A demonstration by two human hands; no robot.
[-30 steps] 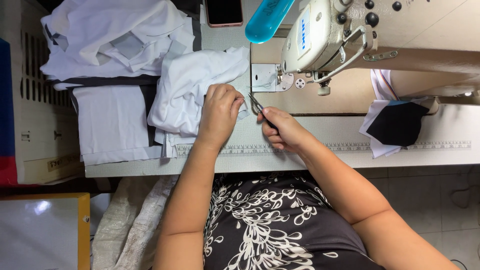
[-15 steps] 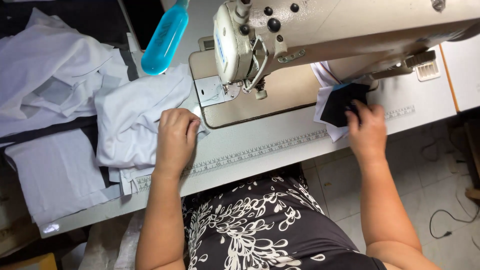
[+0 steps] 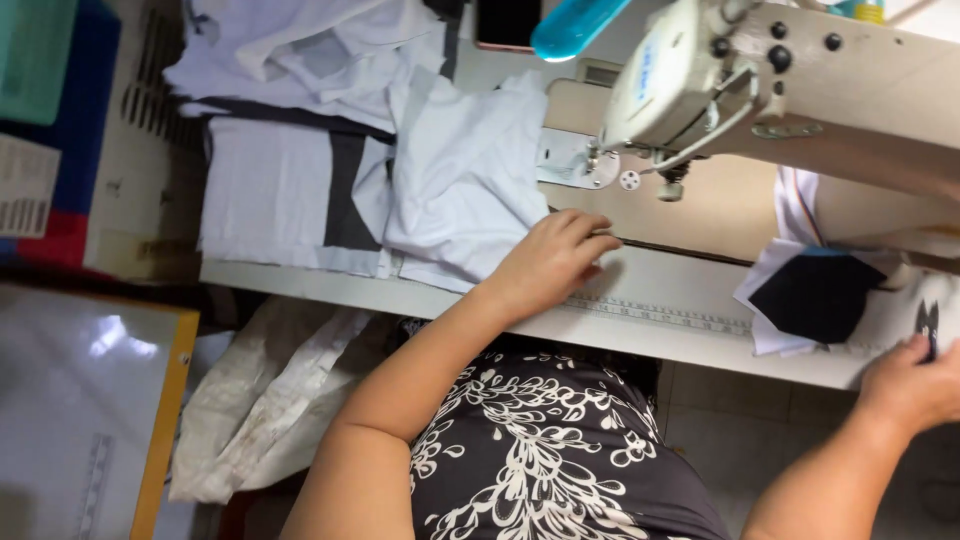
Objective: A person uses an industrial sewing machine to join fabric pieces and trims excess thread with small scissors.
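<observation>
The left hand [image 3: 548, 262] lies palm down on the desk [image 3: 640, 300], its fingers [image 3: 590, 232] loosely curled and spread, holding nothing; the fingertips rest near the front edge of the sewing machine [image 3: 780, 90] bed, and the heel of the hand touches the edge of the white cloth [image 3: 465, 175]. That cloth lies crumpled on the desk just left of the machine's needle, with a flat white and grey piece [image 3: 290, 195] beside it and a heap of more white fabric [image 3: 300, 50] behind. The right hand [image 3: 915, 385] is at the desk's front edge, far right and well apart from the left; its fingers are closed on a small dark thing [image 3: 930, 322], too little of which shows to tell what it is. Just left of that hand sits a stack of dark and white pieces [image 3: 815, 295] on the desk under the machine's arm. A ruler strip [image 3: 665, 312] runs along the desk front between the hands. A blue bottle [image 3: 578, 22] lies above the machine head
</observation>
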